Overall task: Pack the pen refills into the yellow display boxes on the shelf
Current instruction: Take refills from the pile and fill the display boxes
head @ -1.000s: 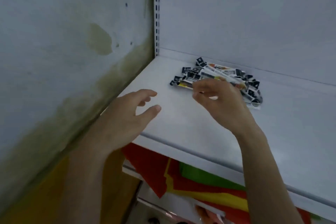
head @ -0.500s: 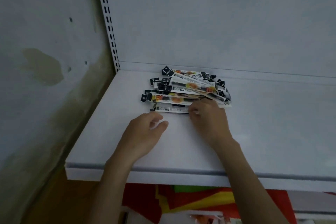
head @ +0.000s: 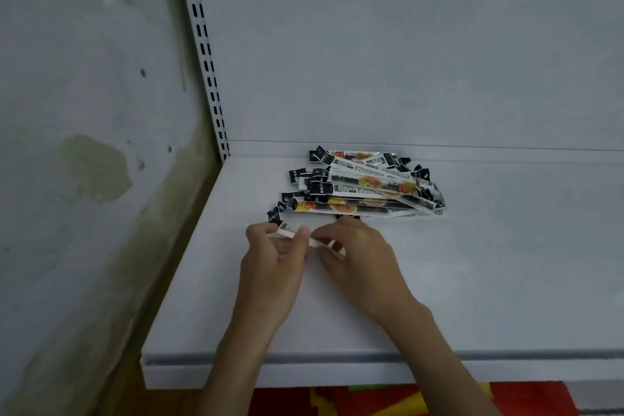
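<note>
One left hand (head: 270,267), one right hand (head: 361,260), one held refill pack (head: 288,230), one pack pile (head: 364,186), one shelf (head: 489,280).

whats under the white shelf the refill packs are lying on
Below the shelf, red and yellow sheets show, with a sliver of green. The shelf board covers everything further back, so what else lies there cannot be seen.

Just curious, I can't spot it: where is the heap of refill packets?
Head view: the heap of refill packets lies toward the back of the white shelf, near its left end, just beyond the left hand and right hand.
</note>
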Demonstrator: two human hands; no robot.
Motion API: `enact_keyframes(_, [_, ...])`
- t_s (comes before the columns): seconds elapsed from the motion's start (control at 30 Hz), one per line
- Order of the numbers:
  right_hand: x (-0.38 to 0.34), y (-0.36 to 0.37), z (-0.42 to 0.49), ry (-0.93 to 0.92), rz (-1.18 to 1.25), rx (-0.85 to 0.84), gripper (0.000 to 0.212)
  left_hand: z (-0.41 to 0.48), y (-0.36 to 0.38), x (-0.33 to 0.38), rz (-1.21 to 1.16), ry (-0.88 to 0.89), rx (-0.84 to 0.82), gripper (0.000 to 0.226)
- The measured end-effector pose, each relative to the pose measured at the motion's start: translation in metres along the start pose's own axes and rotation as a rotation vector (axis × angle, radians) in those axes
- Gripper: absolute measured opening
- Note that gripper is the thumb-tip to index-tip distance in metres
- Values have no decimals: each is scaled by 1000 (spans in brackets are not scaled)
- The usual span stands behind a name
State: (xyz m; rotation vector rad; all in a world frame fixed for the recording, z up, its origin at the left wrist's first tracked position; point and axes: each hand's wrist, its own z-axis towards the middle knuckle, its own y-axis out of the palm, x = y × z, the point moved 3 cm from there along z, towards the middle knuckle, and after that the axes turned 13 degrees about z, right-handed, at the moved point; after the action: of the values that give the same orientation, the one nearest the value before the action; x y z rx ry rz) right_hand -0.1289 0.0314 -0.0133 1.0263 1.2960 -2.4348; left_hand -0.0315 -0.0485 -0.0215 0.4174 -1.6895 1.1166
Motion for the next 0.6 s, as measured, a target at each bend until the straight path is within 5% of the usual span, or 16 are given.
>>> enact_keyframes(0.13, [-21,16,-1,-52,248,-101,12,3,-6,4,-32,50,91,38])
enact_keyframes(0.23, [-14,0,12,102,431,-142,14,11,-17,-1,-60,43,183,38])
enact_keyframes(0.37, [13,-30,30,254,128,69,14,22,-26,-7,-142,9,251,44])
enact_keyframes(0.6, [-17,-1,6,327,588,-392,12,27,-26,-4,-180,67,243,53])
